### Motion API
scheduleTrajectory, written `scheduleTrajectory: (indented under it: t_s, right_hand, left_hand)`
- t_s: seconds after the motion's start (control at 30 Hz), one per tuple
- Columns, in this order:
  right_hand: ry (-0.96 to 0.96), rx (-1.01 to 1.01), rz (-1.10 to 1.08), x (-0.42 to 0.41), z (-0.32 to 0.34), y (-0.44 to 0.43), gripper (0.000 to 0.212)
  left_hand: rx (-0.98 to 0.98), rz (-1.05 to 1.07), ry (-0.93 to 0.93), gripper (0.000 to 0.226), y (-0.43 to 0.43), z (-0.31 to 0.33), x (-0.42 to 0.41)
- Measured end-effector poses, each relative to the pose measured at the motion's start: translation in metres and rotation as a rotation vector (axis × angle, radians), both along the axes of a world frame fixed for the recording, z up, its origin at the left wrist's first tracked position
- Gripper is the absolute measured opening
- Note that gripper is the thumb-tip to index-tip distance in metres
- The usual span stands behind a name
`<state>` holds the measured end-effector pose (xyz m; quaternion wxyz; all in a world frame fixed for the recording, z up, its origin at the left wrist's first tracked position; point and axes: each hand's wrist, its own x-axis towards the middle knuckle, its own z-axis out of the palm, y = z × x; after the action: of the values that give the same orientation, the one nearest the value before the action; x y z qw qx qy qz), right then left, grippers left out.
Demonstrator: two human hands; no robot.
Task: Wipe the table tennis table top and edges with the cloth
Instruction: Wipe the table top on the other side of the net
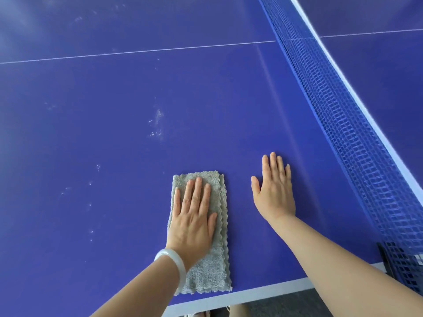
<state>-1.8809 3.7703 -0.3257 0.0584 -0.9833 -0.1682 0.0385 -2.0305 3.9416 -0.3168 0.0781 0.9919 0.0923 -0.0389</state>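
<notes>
Two forearms show, bare right up to the edge of the view. The left hand (194, 223) has one ornament at its wrist, a bangle (176, 260) that is thick, smooth and rounded, milky white with a faint green cast and a soft shine. The right hand (273, 193) is plain. Fingernails on both are trimmed short.

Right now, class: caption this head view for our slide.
Left hand presses a grey cloth on the blue table; right hand lies flat beside it, near the net.
</notes>
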Motion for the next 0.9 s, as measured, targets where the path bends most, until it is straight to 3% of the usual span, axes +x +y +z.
scheduleTrajectory:
  t_s: [0.1,0.2,0.33,0.5,0.6,0.77,0.83,0.9]
  right_hand:
    - [0.008,-0.049,0.012,0.000,0.002,0.001,0.067]
    - [0.026,-0.052,0.019,0.000,0.002,0.000,0.067]
    - [0.005,-0.049,0.022,0.001,0.002,-0.002,0.062]
    - [-0.001,-0.046,0.015,0.000,0.003,-0.001,0.067]
    - [-0.006,-0.039,-0.002,0.000,0.005,0.002,0.069]
    - [-0.030,0.002,-0.018,0.001,0.005,0.002,0.064]
    - [-0.078,0.044,-0.011,0.006,0.005,0.003,0.060]
    - [-0.114,0.085,0.068,0.021,0.008,0.009,0.054]
  left_hand:
    - [-0.064,0.073,0.016,0.067,-0.042,-0.001,-0.005]
    - [-0.065,-0.058,-0.011,0.067,-0.064,-0.005,0.018]
    - [0.009,-0.215,-0.015,0.063,-0.012,-0.003,0.060]
    - [0.011,0.130,-0.033,0.064,0.081,-0.003,0.080]
    - [-0.010,0.289,-0.067,0.064,0.049,-0.003,0.080]
    - [-0.075,-0.186,-0.071,0.060,-0.022,-0.006,0.110]
    - [-0.047,-0.228,-0.051,0.058,0.001,-0.005,0.134]
    - [-0.008,-0.129,-0.041,0.058,0.035,-0.002,0.152]
